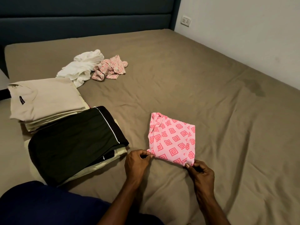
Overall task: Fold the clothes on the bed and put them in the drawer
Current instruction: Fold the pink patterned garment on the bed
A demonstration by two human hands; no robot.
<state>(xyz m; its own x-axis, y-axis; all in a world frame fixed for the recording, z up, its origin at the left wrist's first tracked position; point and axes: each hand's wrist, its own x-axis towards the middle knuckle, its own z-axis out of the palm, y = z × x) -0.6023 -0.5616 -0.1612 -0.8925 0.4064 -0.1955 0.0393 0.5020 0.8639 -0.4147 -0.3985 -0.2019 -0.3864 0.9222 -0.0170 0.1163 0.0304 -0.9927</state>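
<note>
Head view: a wide bed under a taut brown sheet (pixel 203 82) is shown, bearing a folded black garment with white piping (pixel 76 143) and a folded beige shirt (pixel 43 98) stacked at left. A folded pink diamond-print cloth (pixel 172 138) is laid near the front edge, its near corners pinched by the left hand (pixel 138 161) and right hand (pixel 201 174).

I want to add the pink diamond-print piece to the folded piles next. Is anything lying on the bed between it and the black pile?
Nothing visible does. The pink diamond-print garment, pinched at its near corners by the left hand and right hand, is separated from the black folded garment only by bare brown bedsheet.
</note>
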